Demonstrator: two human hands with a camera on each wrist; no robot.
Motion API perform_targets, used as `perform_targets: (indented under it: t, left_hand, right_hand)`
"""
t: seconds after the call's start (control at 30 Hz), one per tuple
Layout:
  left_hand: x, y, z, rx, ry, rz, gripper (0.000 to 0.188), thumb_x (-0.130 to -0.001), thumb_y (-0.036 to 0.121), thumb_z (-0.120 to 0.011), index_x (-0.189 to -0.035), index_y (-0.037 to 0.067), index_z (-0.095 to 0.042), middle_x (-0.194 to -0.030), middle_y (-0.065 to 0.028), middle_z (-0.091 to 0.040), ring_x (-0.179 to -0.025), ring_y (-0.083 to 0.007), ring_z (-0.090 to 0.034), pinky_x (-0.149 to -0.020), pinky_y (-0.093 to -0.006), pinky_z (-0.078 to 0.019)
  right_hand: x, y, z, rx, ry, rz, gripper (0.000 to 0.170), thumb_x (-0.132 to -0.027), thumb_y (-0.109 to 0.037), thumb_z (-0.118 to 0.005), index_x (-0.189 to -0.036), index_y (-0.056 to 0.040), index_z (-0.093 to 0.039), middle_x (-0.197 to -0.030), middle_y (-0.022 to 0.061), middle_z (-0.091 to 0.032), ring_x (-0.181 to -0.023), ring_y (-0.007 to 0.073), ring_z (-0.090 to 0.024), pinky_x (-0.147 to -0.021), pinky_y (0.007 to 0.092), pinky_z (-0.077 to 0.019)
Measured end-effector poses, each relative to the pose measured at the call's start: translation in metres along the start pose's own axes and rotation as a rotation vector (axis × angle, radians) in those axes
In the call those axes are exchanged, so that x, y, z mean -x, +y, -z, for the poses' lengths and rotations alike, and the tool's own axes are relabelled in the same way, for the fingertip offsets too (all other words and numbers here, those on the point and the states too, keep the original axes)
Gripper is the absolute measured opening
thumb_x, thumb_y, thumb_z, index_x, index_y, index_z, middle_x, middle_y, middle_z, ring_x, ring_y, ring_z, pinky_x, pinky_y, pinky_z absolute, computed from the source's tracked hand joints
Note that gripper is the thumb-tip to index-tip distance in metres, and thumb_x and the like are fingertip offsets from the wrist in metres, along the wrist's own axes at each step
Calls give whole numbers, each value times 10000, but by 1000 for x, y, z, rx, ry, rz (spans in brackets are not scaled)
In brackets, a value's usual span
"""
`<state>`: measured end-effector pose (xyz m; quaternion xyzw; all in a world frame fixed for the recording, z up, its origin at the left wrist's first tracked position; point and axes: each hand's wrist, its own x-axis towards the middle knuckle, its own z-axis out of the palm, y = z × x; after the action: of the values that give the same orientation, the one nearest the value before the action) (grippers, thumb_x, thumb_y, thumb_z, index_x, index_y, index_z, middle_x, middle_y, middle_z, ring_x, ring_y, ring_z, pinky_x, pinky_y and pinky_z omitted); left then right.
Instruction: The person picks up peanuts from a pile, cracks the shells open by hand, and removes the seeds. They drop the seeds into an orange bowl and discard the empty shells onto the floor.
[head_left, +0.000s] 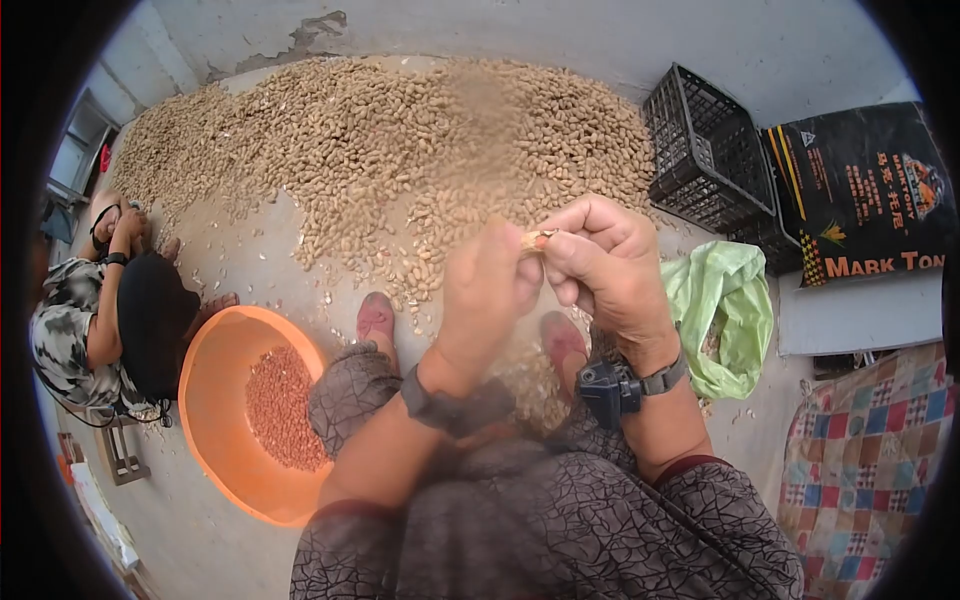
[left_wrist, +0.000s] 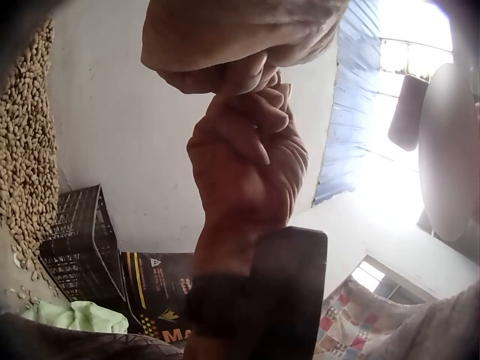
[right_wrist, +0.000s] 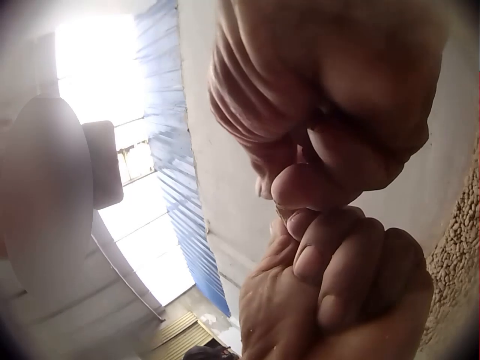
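A peanut (head_left: pixel 537 240) in its shell is held between my two hands at chest height, in front of the heap. My right hand (head_left: pixel 612 262) pinches it between thumb and fingers. From the other side my left hand (head_left: pixel 488 290), blurred, grips it with curled fingers. The wrist views show the fingertips of both hands meeting, with the peanut mostly hidden by them. Below and left stands an orange basin (head_left: pixel 213 440) with red shelled peanut kernels (head_left: pixel 285 405) in it.
A large heap of unshelled peanuts (head_left: pixel 390 130) lies along the wall. On the right are black crates (head_left: pixel 690 150), a black printed sack (head_left: pixel 860 190), a green plastic bag (head_left: pixel 735 345) and a patchwork cloth (head_left: pixel 870 460). Another person (head_left: pixel 95 310) sits at the left.
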<state>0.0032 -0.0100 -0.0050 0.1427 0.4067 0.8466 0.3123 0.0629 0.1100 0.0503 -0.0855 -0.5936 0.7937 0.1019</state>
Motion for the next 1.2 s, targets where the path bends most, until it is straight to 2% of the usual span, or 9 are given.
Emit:
perform_targets:
  t: [0.1,0.33,0.43,0.53,0.73,0.8,0.83,0.9,1.2]
  left_hand:
    - [4,5,-10,-99,23,-11,411,-980,370,-379,-777,39,-511,-626,-2,-466,-487,-50,-354,-427,-196,-274]
    - [3,4,-8,-117,-1,44,425,-977,385,-381,-776,35,-513,-603,0,-456,-476,-54,-345,-425,-196,-261]
    - [1,0,0,-432,-85,-133,439,-975,402,-374,-778,37,-516,-546,21,-402,-457,-51,-321,-421,-198,-249]
    - [1,2,3,-460,-145,-86,453,-976,414,-359,-763,43,-510,-512,39,-353,-444,-50,-301,-415,-200,-232]
    - [1,5,-10,-404,-113,-174,464,-979,417,-346,-723,60,-496,-515,46,-349,-440,-46,-289,-407,-192,-218]
    - [-1,8,-9,-278,-144,-101,473,-979,423,-336,-720,65,-503,-516,49,-349,-434,-45,-279,-402,-191,-216]
    - [-1,8,-8,-236,-153,-77,476,-980,424,-332,-719,66,-506,-517,50,-350,-431,-45,-275,-401,-190,-215]
    - [-2,4,-5,-262,-101,-136,485,-983,424,-318,-714,68,-509,-517,52,-351,-425,-44,-263,-395,-190,-213]
    - [-8,6,-7,-259,-54,-103,407,-986,374,-355,-772,70,-520,-552,51,-387,-435,-28,-298,-391,-172,-246]
  right_hand:
    - [0,7,7,-65,11,-17,124,-848,-105,-593,-847,19,-578,-644,75,-594,-437,56,-467,-365,150,-322]
    - [-6,13,14,-231,12,-111,143,-845,-85,-567,-796,48,-550,-593,67,-526,-415,69,-437,-337,176,-338]
    - [-6,13,17,-381,-82,-141,139,-838,-70,-550,-775,53,-535,-573,62,-489,-401,72,-402,-326,184,-334]
    - [-6,13,18,-488,-119,-152,128,-826,-55,-529,-764,56,-526,-559,59,-465,-400,74,-386,-318,192,-325]
    - [-1,7,11,-311,-37,-130,133,-807,-75,-544,-778,55,-543,-563,52,-488,-396,63,-381,-325,190,-302]
    - [-1,8,3,80,114,95,161,-795,-90,-584,-863,56,-586,-587,24,-528,-405,41,-372,-357,175,-292]
    - [-2,6,5,81,111,96,161,-795,-90,-584,-863,56,-586,-587,24,-528,-405,41,-372,-357,175,-292]
    - [0,2,11,218,-27,33,218,-816,-76,-608,-999,43,-618,-714,29,-621,-544,43,-528,-438,153,-354]
    - [-1,2,-6,71,3,14,181,-808,3,-605,-983,50,-615,-756,65,-645,-648,96,-609,-477,179,-416]
